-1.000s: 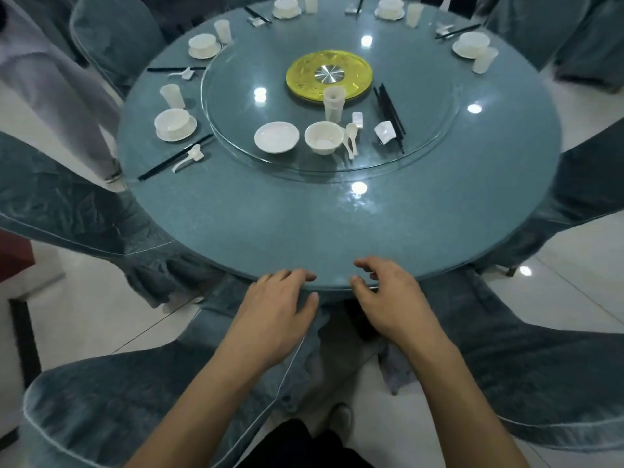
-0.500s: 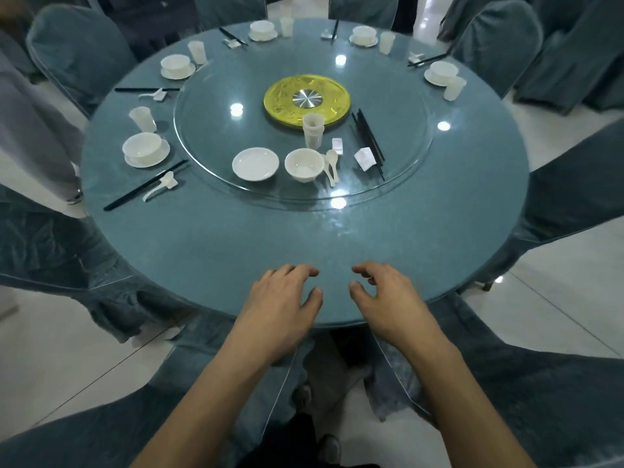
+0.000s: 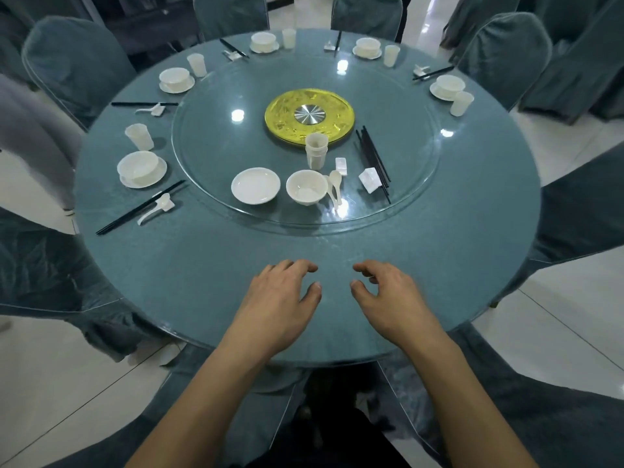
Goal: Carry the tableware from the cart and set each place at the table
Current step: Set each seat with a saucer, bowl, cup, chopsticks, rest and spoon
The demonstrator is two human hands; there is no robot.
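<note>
Left hand (image 3: 280,309), right hand (image 3: 388,305): empty, loosely curled. Moved from the edge further over the surface (image 3: 202,265), likely toward plate (image 3: 255,185) and bowl (image 3: 306,192) for 1 unset place.

The near band of the table (image 3: 209,271), between its edge and the glass turntable (image 3: 216,140), gives free passage and continues round the right side up to the far-right cup (image 3: 461,103). On the left, black chopsticks (image 3: 140,207) and a set bowl (image 3: 139,168) on its saucer block the band. A plate (image 3: 255,185), loose bowl (image 3: 306,190) and stacked cups (image 3: 316,152) occupy the turntable's near centre; its left part is open.
</note>
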